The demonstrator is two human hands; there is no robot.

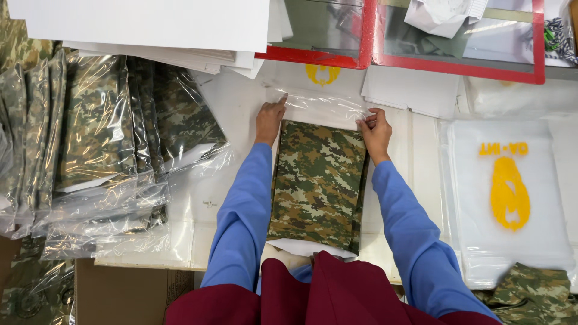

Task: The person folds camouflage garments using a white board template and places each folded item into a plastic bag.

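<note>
left hand: rests palm down on the clear plastic bag at the far left corner of the folded camouflage garment, fingers stretched out flat and pressing the film, nothing gripped
right hand: at the far right corner of the garment, fingers curled and pinching the edge of the same bag
folded camouflage garment: lies flat in the middle of the white table, between the two blue sleeves, its far edge at the mouth of the bag; green, brown and tan pixel pattern; a white sheet shows under its near end
clear plastic bag: lies just beyond the garment, touching its far edge, with a yellow emblem printed near its far end; whether the garment's edge is already inside cannot be told
bagged garments: an overlapping stack of camouflage pieces in clear bags, on the left, well apart from the hands
empty bags: a pile of clear bags with a yellow emblem, on the right of the table
white sheets: stacked at the far left of the table, overlapping the bagged stack
red-framed panels: two, side by side along the far edge
loose camouflage cloth: near right corner, partly under the empty bags
clothing: maroon apron at the bottom of the view
</note>
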